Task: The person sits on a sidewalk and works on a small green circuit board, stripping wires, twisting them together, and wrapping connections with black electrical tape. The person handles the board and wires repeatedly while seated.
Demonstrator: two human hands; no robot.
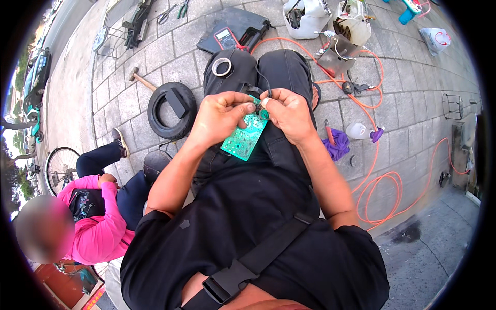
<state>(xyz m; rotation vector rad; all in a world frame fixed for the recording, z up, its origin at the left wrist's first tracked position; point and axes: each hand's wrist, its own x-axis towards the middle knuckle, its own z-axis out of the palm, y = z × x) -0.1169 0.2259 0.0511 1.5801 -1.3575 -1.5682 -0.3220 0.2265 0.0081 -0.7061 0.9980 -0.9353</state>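
Observation:
A green circuit board hangs tilted above my lap, its soldered face turned up. My left hand is closed on its upper left edge, thumb and fingers pinching it. At the board's top right corner, my right hand pinches a black cable. Both sets of fingertips nearly meet there, and the exact spot where the cable touches the board is hidden. A roll of tape rests on my left thigh near the knee.
Ahead lies a dark tool case with a multimeter on it. A tire and a hammer are at left. An orange hose, a spray bottle and a purple cloth lie right. A person in pink sits at left.

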